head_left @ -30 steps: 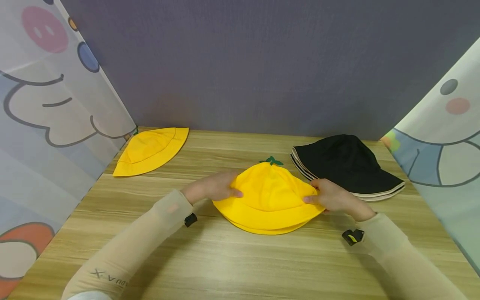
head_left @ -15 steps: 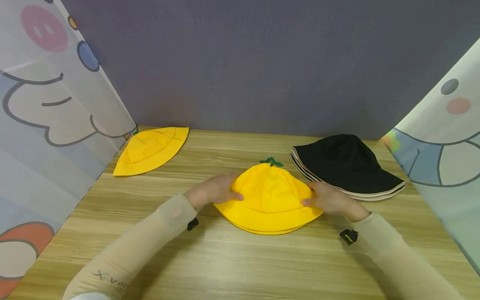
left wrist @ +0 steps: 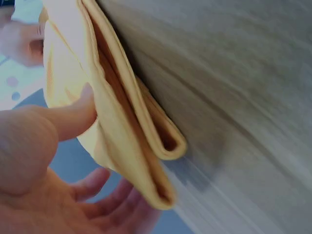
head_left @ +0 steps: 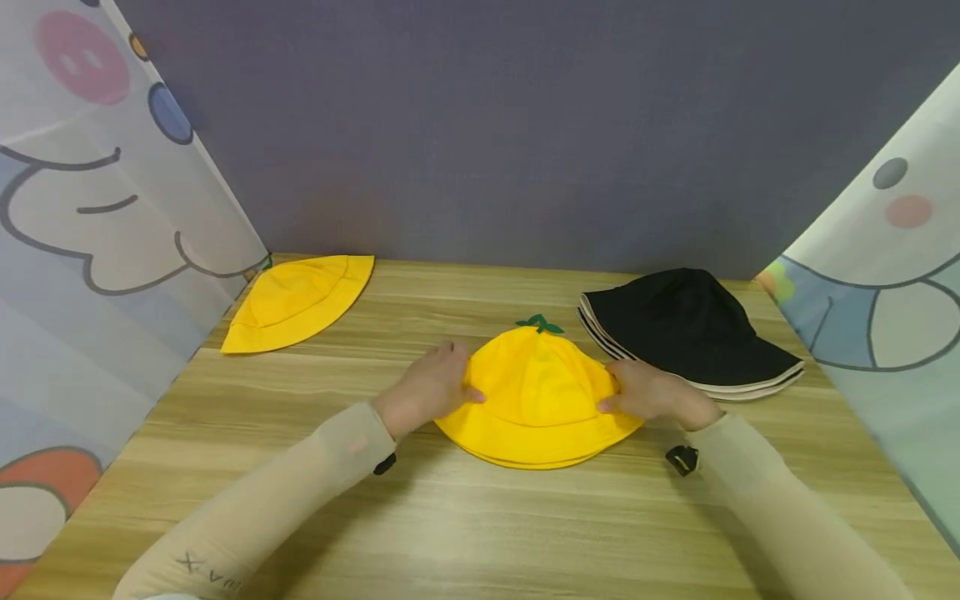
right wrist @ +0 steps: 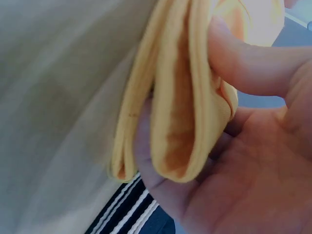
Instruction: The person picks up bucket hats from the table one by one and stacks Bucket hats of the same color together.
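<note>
A yellow bucket hat [head_left: 536, 383] with a green leaf sprig [head_left: 540, 323] on its crown lies at the table's middle. A second yellow brim shows beneath it. My left hand [head_left: 427, 387] holds the hat's left side, thumb in front; its fingers [left wrist: 105, 207] curve loosely behind the edge in the left wrist view. On the other side, my right hand [head_left: 647, 392] grips the hat, its thumb on the cloth. The right wrist view shows right-hand fingers [right wrist: 158, 187] passing between the upper folded brim [right wrist: 178, 122] and the lower brim [right wrist: 129, 126].
Black bucket hats [head_left: 693, 329] with pale-edged brims lie stacked close behind my right hand. Another yellow bucket hat [head_left: 300, 304] lies at the back left corner. A grey panel [head_left: 465, 133] stands behind the wooden table [head_left: 480, 533], with cartoon-printed cloth [head_left: 75, 333] at the sides.
The hat has settled slightly, and its two brims lie closer together. Both hands have drawn a little inward along its sides. The other hats have stayed put.
</note>
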A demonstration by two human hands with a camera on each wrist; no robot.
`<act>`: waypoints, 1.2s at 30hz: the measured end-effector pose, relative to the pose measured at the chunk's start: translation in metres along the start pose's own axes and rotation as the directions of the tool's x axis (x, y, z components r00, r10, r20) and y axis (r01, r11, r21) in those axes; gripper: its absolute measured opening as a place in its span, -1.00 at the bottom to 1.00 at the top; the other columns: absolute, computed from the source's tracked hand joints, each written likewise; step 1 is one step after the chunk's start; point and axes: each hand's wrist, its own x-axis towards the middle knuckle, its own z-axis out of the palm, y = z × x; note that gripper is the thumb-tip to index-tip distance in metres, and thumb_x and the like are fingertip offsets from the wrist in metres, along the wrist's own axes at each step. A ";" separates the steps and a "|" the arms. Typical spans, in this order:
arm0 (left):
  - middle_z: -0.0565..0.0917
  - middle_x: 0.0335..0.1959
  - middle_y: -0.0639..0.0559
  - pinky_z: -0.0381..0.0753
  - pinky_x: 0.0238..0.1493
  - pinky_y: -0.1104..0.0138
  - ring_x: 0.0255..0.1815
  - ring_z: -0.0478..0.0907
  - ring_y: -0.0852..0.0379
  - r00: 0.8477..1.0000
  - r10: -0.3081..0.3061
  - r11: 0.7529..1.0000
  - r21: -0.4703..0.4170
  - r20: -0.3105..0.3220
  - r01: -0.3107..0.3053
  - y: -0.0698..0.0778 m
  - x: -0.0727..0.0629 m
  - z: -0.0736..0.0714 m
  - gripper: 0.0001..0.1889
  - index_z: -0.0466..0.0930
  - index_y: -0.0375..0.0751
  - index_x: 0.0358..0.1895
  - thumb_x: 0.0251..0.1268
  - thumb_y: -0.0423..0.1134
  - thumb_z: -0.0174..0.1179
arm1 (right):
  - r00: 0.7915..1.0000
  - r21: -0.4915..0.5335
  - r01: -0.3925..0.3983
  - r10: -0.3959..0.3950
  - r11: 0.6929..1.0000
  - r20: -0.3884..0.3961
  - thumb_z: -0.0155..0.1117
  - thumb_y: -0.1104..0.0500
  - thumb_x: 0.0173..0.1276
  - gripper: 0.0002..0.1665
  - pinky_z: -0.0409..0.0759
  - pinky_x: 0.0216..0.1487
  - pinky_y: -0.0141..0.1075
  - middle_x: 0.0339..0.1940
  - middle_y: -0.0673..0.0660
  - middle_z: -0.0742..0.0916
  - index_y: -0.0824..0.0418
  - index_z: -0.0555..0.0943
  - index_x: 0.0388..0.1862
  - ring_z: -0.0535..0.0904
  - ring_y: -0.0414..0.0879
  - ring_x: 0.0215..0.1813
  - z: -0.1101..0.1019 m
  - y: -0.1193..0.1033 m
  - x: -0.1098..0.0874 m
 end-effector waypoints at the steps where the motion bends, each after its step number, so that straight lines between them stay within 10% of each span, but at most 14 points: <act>1: 0.53 0.12 -0.23 0.57 0.08 0.08 0.05 0.52 -0.14 1.000 0.012 0.999 0.037 -0.028 -0.011 0.001 -0.002 0.001 -0.31 0.34 -0.32 0.27 0.30 0.07 0.38 | 1.000 -0.002 -0.002 0.002 1.000 0.013 0.44 0.13 0.35 -0.53 0.51 -0.10 -0.13 -0.25 0.10 0.62 0.40 0.55 0.08 0.50 -0.01 -0.22 0.000 0.000 0.002; 9: 0.47 0.15 -0.21 0.60 -0.05 0.01 0.09 0.45 -0.15 0.991 0.122 0.941 0.322 -0.045 -0.101 0.015 -0.015 0.009 -0.56 0.49 -0.15 0.28 0.48 -0.02 0.22 | 0.999 0.006 -0.020 0.020 1.000 0.035 0.46 0.12 0.34 -0.53 0.50 -0.07 -0.12 -0.23 0.08 0.62 0.37 0.56 0.09 0.50 -0.01 -0.20 -0.001 0.000 0.007; 23: 0.45 0.22 -0.19 0.51 0.11 -0.05 0.22 0.36 -0.15 0.988 0.137 0.951 0.268 0.069 -0.151 0.017 -0.024 0.012 -0.43 0.59 -0.08 0.21 0.32 0.24 0.28 | 0.996 -0.028 -0.083 0.083 0.996 0.018 0.44 0.10 0.35 -0.27 0.51 0.06 0.00 0.03 0.28 0.65 0.55 0.42 0.29 0.51 0.10 -0.05 0.001 -0.005 0.003; 36: 0.48 0.15 -0.18 0.55 -0.10 0.05 0.07 0.38 -0.11 0.987 0.150 0.945 0.284 0.060 -0.161 0.017 -0.019 0.012 -0.40 0.60 -0.08 0.23 0.27 0.24 0.32 | 0.949 -0.310 0.007 -0.104 0.951 -0.299 0.50 0.18 0.26 -0.48 0.57 -0.30 -0.03 -0.05 0.18 0.59 0.30 0.58 0.16 0.52 0.08 -0.10 0.012 -0.031 -0.014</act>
